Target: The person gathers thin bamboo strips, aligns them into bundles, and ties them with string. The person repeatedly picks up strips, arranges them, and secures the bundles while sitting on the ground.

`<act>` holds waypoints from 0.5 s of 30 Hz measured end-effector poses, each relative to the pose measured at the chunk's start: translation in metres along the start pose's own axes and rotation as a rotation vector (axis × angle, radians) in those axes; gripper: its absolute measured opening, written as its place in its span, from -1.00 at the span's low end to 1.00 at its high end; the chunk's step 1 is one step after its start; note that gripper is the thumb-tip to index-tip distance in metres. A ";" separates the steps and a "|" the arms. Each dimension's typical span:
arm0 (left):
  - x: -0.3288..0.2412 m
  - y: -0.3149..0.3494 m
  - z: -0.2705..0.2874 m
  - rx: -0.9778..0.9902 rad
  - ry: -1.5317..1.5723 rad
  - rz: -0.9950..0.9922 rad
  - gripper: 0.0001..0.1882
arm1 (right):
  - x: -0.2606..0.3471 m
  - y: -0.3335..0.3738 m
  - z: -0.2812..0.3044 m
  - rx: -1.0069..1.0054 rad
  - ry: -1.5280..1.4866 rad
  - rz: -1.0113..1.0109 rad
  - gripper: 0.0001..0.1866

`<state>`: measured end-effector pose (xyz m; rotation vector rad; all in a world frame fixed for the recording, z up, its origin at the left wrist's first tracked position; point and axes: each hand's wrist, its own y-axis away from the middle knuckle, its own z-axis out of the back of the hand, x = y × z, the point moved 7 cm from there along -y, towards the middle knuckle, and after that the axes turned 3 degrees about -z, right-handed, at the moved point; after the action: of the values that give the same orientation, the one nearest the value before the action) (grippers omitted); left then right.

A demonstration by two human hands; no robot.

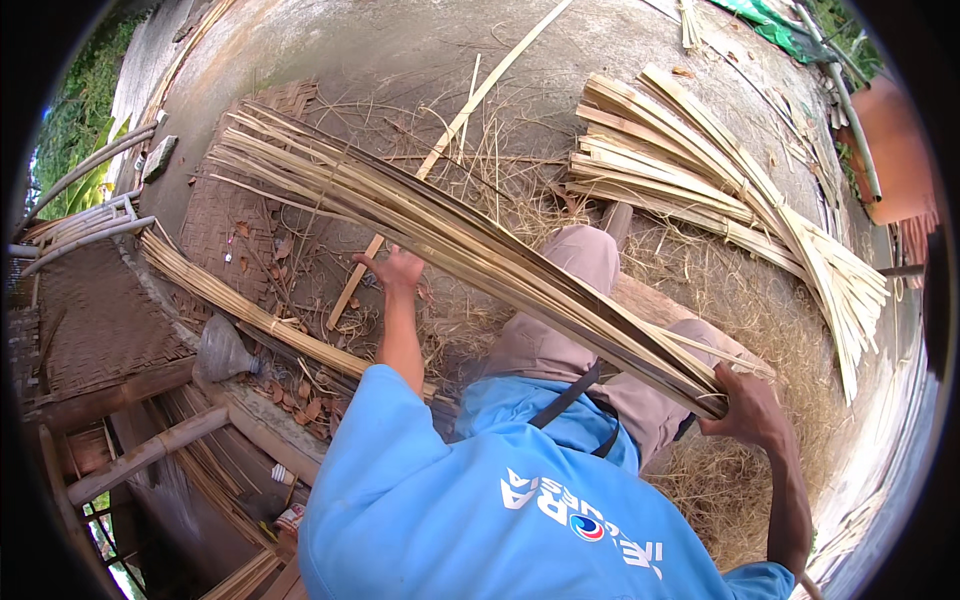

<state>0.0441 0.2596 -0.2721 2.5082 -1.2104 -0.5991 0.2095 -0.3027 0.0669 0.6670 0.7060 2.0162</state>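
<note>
A long bundle of split bamboo strips (470,240) lies slantwise across my lap, from the far left down to the near right. My right hand (748,405) is closed around its near right end, where dark strips show among the pale ones. Just below the bundle's lower edge, left of my knees, is my left hand (395,268). Its thumb sticks out to the left, and its other fingers are partly hidden; I cannot tell whether it touches the strips. Thin ties (328,180) cross the bundle near its far end.
A fanned stack of pale bamboo strips (730,200) lies on the right. A thinner bundle (230,295) lies on the left, near a clear plastic bag (226,348). A woven mat (240,215), a long loose strip (480,95) and curly shavings (720,490) are on the ground.
</note>
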 end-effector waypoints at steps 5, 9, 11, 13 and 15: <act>-0.014 -0.021 -0.071 -0.069 -0.257 -0.352 0.19 | -0.017 -0.010 -0.035 -0.119 0.076 0.033 -0.39; 0.020 -0.004 -0.131 0.188 -0.222 -0.166 -0.01 | -0.058 -0.007 -0.033 -0.382 0.105 0.046 -0.28; 0.048 0.010 -0.147 0.279 -0.146 -0.071 -0.06 | -0.101 -0.003 -0.034 -0.466 0.126 0.012 -0.24; 0.080 0.039 -0.161 0.415 -0.037 0.016 -0.11 | -0.141 0.010 -0.033 -0.518 0.199 -0.053 -0.26; 0.120 0.076 -0.182 0.593 0.226 0.223 -0.12 | -0.175 0.029 -0.039 -0.559 0.207 -0.112 -0.30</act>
<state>0.1484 0.1331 -0.1100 2.7253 -1.7371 0.1246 0.2495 -0.4753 0.0269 0.0908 0.2579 2.0617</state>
